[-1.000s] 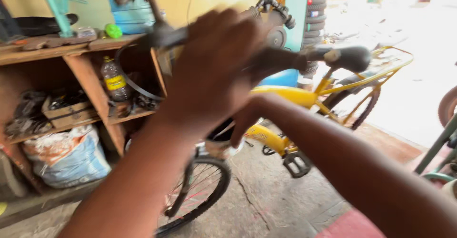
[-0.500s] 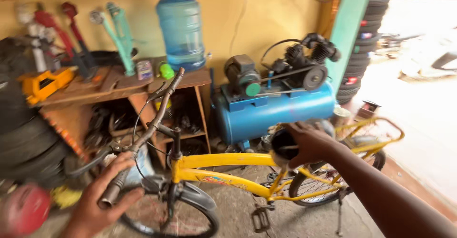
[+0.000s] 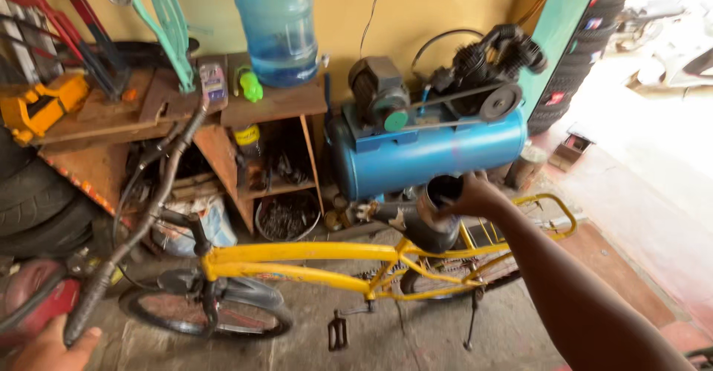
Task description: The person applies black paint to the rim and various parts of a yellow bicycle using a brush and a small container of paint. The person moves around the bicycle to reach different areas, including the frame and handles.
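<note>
Bicycle (image 3: 297,256) here is a yellow-framed one, standing upright on the concrete floor (image 3: 416,337) in front of the table, and both hands are on it. Right hand (image 3: 469,196) is curled around the back of the black saddle (image 3: 420,219), fingers wrapped over the rear edge, so it's closed on it rather than open. Left hand (image 3: 48,345) is down in the bottom left corner, gripping the end of the dark handlebar grip (image 3: 89,308); only part of that hand shows, but the fingers look closed round the grip.

Frame is bright yellow with twin top tubes, a yellow rear rack (image 3: 549,211), black pedal (image 3: 338,334) hanging low and a kickstand (image 3: 471,326) down. Front wheel (image 3: 204,315) is turned a bit, with a dark mudguard over it. Handlebar (image 3: 167,170) is rusty-looking and runs up toward the table.

Behind the saddle sits a blue air compressor (image 3: 427,144) with a black motor on top. Wooden table (image 3: 275,103) carries a big blue water jug (image 3: 278,22), a small green bottle (image 3: 251,86) and some tools. Tyres (image 3: 33,200) are stacked at the left, more of them up at the right.
</note>
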